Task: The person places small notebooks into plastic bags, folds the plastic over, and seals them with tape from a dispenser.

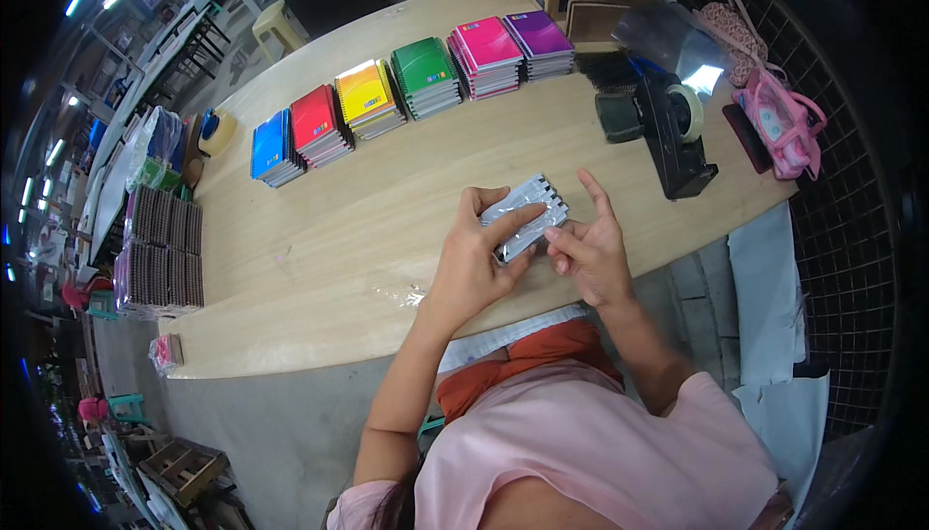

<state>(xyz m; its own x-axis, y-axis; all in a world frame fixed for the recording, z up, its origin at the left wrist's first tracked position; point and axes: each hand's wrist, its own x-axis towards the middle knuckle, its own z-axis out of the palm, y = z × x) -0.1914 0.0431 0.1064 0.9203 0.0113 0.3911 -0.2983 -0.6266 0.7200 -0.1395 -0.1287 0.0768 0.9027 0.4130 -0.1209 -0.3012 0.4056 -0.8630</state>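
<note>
My left hand (474, 257) grips a small bundle of spiral notebooks (530, 191) over the table's near side. Clear, shiny plastic covers the bundle, and the dark coils show along its right edge. The left fingers lie across its upper face, with the thumb at the near edge. Close beside the bundle's right end is my right hand (602, 264). Its index finger points up and away, the thumb reaches toward the bundle, and the other fingers are partly bent. Whether the right thumb touches the plastic, I cannot tell. A crumpled scrap of clear plastic (404, 294) lies left of my left wrist.
Blue, red, yellow, green, pink and purple notebook stacks (423, 70) line the table's (319, 307) far side. A black tape dispenser (668, 148) and pink pouch (774, 123) stand right. Wrapped notebook piles (160, 249) and a tape roll (218, 133) are left. Wire mesh (842, 269) borders the right.
</note>
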